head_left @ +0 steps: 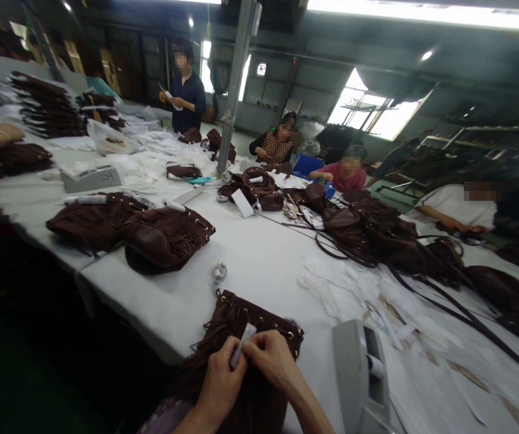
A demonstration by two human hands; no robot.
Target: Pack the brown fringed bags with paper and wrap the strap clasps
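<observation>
Two hands meet at the near table edge: the left hand point(220, 383) and the right hand point(270, 358) are both closed in a pinch on a small white strip point(241, 345), which looks like tape or a paper tag; which of the two cannot be told. Fingertips of both hands are curled tight around the strip, with no open gap visible. The strip sits directly over a brown fringed bag point(250, 337) lying at the table's near edge, its studded top edge toward the table's middle and its fringe hanging toward the person. Whether the strip already touches the leather is hidden by the fingers. Judgement on progress: this bag appears to be mid-handling, strip not yet visibly fixed. A grey tape dispenser point(361, 374) stands just beside the bag on the right. Further off on the white table point(259, 259), two more brown fringed bags point(128, 232) lie flat at left, and a heap of bags with long straps point(390, 241) lies at right; which of these are finished cannot be told. Loose white paper scraps point(358, 289) lie between the heap and the dispenser. Several other people work at the far side, well apart from these hands.
</observation>
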